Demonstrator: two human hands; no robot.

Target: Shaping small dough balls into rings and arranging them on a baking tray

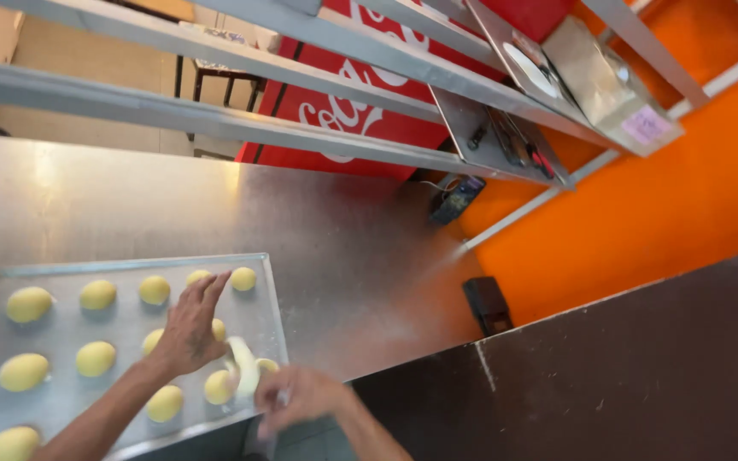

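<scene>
A metal baking tray (130, 265) lies on the steel table and carries several yellow dough balls (96, 294) in rows. My left hand (191, 329) hovers over the tray's right part with fingers spread, close above a dough ball (218, 329). My right hand (299, 398) is at the tray's near right corner, closed on a pale dough piece (243, 363) that sticks up from it; the hand is blurred.
The steel table (335, 248) runs to an orange wall (668, 205). Metal shelf rails (215, 119) cross overhead, with trays and a box on the right. A red fridge (360, 111) stands behind. Small dark devices (486, 305) sit by the wall. A dark board (625, 376) fills the lower right.
</scene>
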